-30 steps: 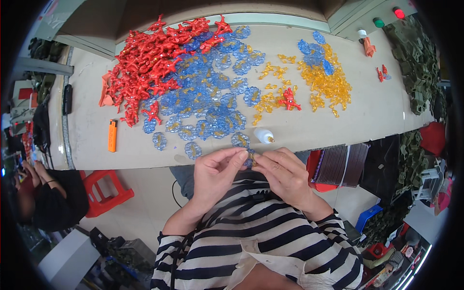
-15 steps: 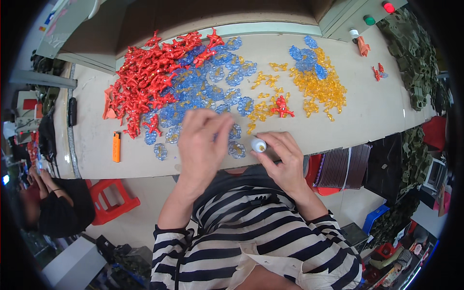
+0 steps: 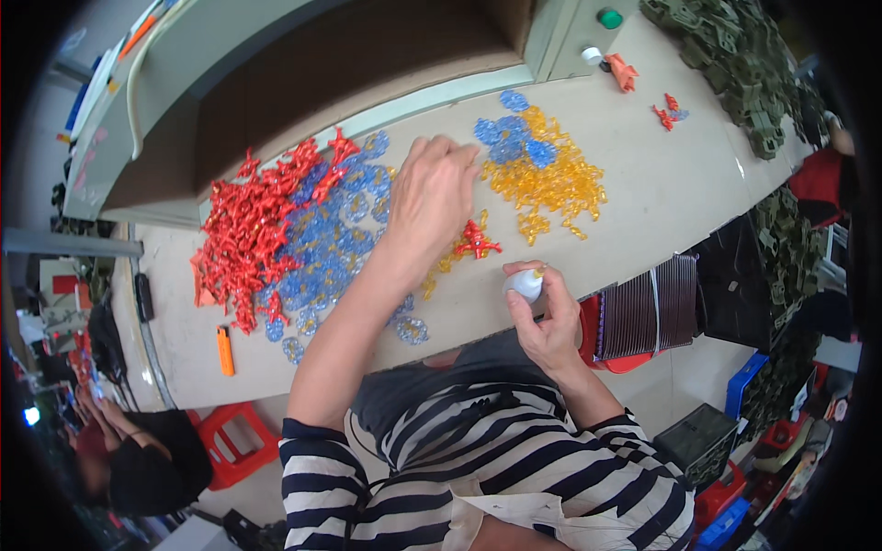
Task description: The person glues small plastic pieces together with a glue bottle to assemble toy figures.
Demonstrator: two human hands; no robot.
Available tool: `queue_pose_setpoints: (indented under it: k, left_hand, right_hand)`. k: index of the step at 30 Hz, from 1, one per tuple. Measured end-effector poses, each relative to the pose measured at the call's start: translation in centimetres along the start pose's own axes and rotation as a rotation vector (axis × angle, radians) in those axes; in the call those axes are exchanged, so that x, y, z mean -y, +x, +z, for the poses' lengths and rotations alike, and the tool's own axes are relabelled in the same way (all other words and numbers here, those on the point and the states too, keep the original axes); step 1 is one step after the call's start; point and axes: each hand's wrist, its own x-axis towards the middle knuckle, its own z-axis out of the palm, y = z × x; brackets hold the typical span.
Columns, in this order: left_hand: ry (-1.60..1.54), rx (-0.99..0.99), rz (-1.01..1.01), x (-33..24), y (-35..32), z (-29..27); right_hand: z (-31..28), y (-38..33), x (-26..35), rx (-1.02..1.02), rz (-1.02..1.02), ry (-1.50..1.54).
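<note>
My left hand [image 3: 430, 197] reaches far over the table, palm down, at the small yellow plastic pieces between the two piles. Its fingers are bent together; the fingertips are mostly hidden, so whatever they pinch does not show. In my right hand [image 3: 551, 323], near the table's front edge, is a small white squeeze bottle [image 3: 524, 286] with a yellowish tip, tilted upward. A single red plastic figure [image 3: 477, 241] lies just right of my left wrist. Left of that hand spread clear blue flower-shaped pieces [image 3: 322, 234], many with yellow centres.
A heap of red figures [image 3: 241, 239] covers the left side. Further right lies a yellow pile [image 3: 556, 184] topped by several blue pieces [image 3: 514, 138]. An orange lighter-like object [image 3: 225, 351] rests at front left. A shelf [image 3: 386, 110] borders the back; dark green parts [image 3: 735, 73] are heaped at far right.
My left hand has moved away from the front edge, farther over the table to the yellow pieces. My right hand has turned the bottle so its tip points up. The whole view has swung.
</note>
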Motion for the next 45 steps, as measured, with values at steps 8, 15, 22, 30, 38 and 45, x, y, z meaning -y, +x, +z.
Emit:
queue_pose_setpoints:
  k: [8, 15, 22, 30, 38, 45]
  left_hand:
    - [-0.033, 0.306, 0.284, 2.7, 6.6, 3.6]
    - [-0.004, 0.363, 0.063, 3.6, 6.5, 0.2]
    - [-0.014, 0.39, -0.075, 3.8, 6.5, -0.2]
    - [-0.234, 0.276, -0.369, 4.8, 6.6, -2.0]
    - [0.116, 0.359, -0.303, 5.0, 5.1, -1.7]
    - [-0.666, 0.158, -0.535, 1.7, 1.0, -5.1]
  right_hand:
    - [-0.6, 0.0, -0.2, 0.044, -0.006, 0.016]
    - [-0.6, 0.6, -0.4, 0.01, -0.091, 0.017]
    - [-0.5, 0.9, -0.3, 0.007, -0.12, 0.014]
    - [-0.4, 0.8, -0.7, 0.002, -0.153, -0.011]
    - [-0.3, 0.6, -0.5, 0.003, -0.143, -0.013]
    - [-0.5, -0.3, -0.4, 0.039, -0.058, 0.081]
